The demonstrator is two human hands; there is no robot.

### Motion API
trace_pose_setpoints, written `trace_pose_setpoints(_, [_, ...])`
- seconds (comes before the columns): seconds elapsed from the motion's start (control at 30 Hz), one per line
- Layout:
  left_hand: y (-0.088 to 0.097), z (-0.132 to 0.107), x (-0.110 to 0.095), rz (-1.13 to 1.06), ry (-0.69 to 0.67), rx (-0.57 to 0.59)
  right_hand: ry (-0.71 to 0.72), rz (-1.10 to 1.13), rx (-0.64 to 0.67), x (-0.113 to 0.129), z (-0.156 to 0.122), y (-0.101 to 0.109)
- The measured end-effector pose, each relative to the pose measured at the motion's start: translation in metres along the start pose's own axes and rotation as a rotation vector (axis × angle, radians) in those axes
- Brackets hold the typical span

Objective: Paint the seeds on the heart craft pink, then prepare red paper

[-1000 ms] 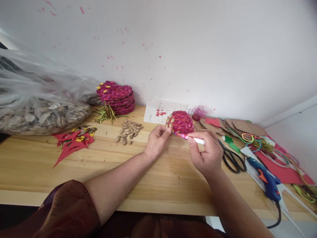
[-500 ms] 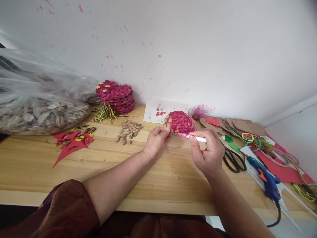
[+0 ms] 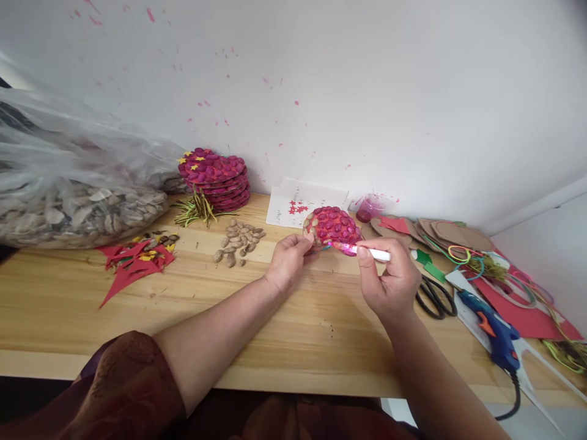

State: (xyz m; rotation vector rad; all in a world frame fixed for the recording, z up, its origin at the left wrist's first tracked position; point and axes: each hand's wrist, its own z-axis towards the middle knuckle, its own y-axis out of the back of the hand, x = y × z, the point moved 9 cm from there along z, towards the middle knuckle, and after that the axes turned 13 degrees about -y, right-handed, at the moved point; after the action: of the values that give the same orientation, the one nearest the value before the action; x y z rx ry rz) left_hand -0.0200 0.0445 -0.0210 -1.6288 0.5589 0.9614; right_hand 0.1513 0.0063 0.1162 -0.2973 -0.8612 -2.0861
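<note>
My left hand (image 3: 290, 261) pinches the left edge of a round disc (image 3: 336, 225) covered with glossy magenta peanuts. A few peanuts near that edge are still tan. In my right hand (image 3: 391, 278) is a paintbrush (image 3: 373, 253) with a white handle end and pink paint smeared along it. The brush tip touches or lies very near the lower rim of the disc; exact contact is hard to see. Just behind the disc stands a clear cup of magenta paint (image 3: 365, 212). Loose peanuts (image 3: 238, 238) lie left of my left hand.
At the back left are a stack of magenta discs (image 3: 220, 183) and a plastic bag of peanuts (image 3: 82, 208). Red paper scraps (image 3: 137, 263) lie in front. To the right are cardboard pieces (image 3: 443, 232), black-handled scissors (image 3: 435, 297) and a blue glue gun (image 3: 493, 330).
My right hand has moved slightly to the right and down, drawing the paintbrush along the disc's lower rim. My left hand keeps its hold, nearly still.
</note>
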Motion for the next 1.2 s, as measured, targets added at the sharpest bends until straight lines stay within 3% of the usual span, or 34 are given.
trace_pose_setpoints(0.47, [0.0,0.0,-0.001,0.023,-0.02,0.005,0.045,0.0,0.04,0.008,-0.003,-0.007])
trace_pose_setpoints(0.7, [0.0,0.001,0.0,0.04,-0.026,0.006,-0.001,-0.022,-0.029,-0.002,-0.001,0.001])
trace_pose_setpoints(0.87, [0.0,0.001,0.0,0.019,-0.027,0.006,0.002,-0.008,0.026,0.001,-0.002,-0.004])
trace_pose_setpoints(1.03, [0.001,0.0,0.0,-0.012,0.009,-0.014,-0.034,-0.012,-0.033,-0.005,-0.001,0.001])
trace_pose_setpoints(1.2, [-0.001,0.0,0.0,-0.049,0.045,-0.021,-0.072,0.063,0.031,-0.014,-0.002,-0.004])
